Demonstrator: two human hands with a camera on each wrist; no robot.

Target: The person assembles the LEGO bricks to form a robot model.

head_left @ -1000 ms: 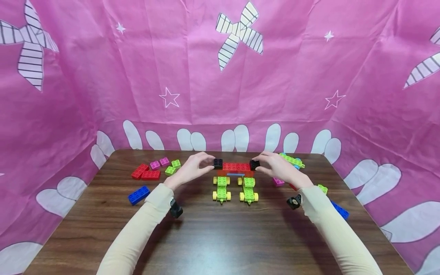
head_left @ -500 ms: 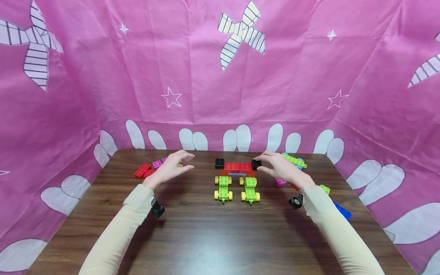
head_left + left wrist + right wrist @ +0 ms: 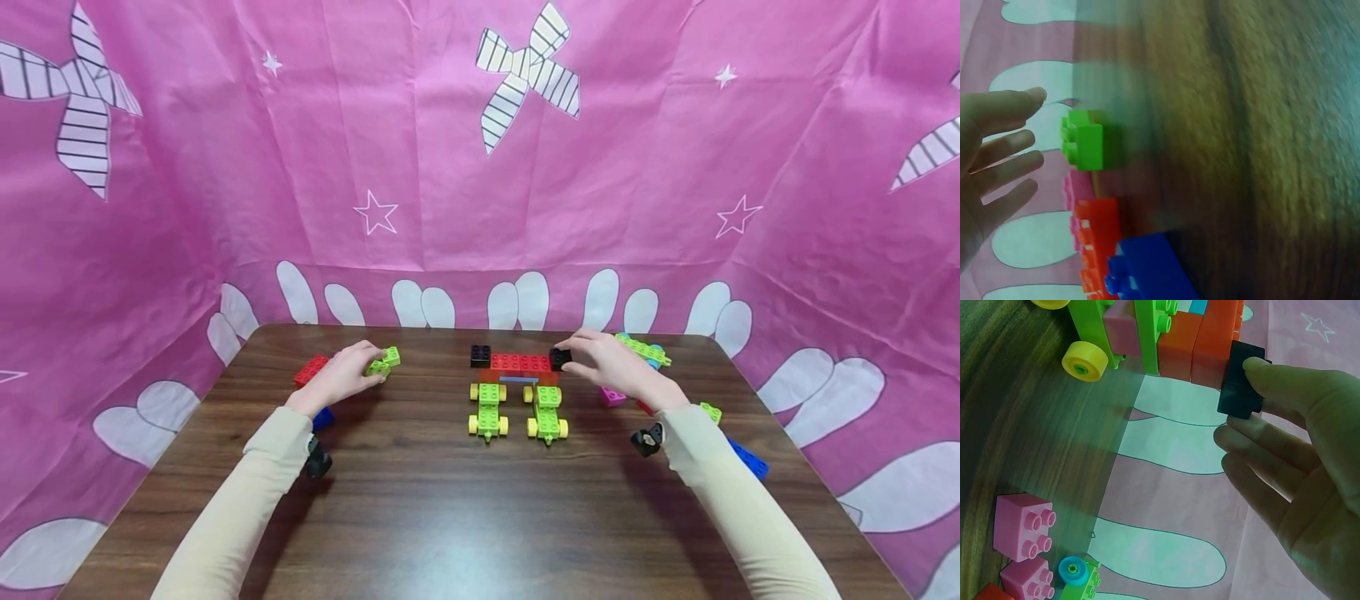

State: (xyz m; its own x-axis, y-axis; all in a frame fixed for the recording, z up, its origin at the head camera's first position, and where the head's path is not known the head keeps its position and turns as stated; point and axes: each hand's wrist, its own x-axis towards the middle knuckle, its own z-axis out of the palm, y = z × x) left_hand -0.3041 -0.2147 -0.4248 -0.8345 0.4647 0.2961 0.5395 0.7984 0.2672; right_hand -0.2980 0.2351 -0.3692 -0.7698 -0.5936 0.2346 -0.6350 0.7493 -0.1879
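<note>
- While one black brick (image 3: 559,359) is pinched by the right hand (image 3: 607,363) in the head view, two lime-green bricks (image 3: 392,356) are seen just beside the fingertips of the left hand (image 3: 342,377).
- Between that black brick and a second black brick (image 3: 480,357), a red brick row (image 3: 520,363) is held up at the far ends of two lime-green wheeled bases (image 3: 488,414).
- From the left wrist, the left hand is shown with fingers spread, the lime-green bricks near; pink bricks (image 3: 1079,186), a red brick (image 3: 1104,222) and a blue brick (image 3: 1157,265) are grouped alongside.
- From the right wrist, the pinched brick is gripped by thumb and fingers; pink four-stud bricks (image 3: 1017,528) are set on the surface (image 3: 1072,450).
</note>
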